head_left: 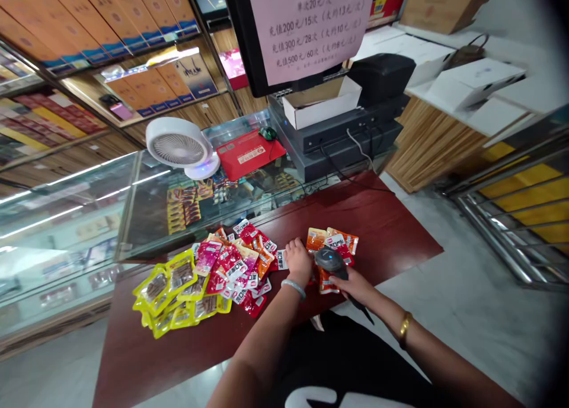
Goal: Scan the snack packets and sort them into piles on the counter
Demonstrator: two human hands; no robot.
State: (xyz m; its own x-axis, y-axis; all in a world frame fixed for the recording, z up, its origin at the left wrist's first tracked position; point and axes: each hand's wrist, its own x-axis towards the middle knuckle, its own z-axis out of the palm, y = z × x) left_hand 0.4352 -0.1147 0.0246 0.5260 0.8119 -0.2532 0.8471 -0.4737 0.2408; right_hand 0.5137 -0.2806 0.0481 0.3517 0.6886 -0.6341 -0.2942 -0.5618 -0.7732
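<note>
My right hand [354,286] is wrapped round the handle of a dark barcode scanner [329,260], its head over a small group of orange and red snack packets [316,239]. To its left, my left hand [299,261] has its fingers curled down on a red-and-white snack packet [280,260], partly hidden under the hand. Beside that hand lies a loose heap of red, pink and orange snack packets [232,263]. Yellow-edged clear packets [181,273] of brown food overlap at the heap's left.
The dark red tabletop [146,366] adjoins a glass display counter [151,188]. On the counter stand a white fan [180,142], a red mat [249,153] with a mouse [267,134], and a monitor [242,34] above a black cash drawer [329,138]. A metal rack [511,212] stands right.
</note>
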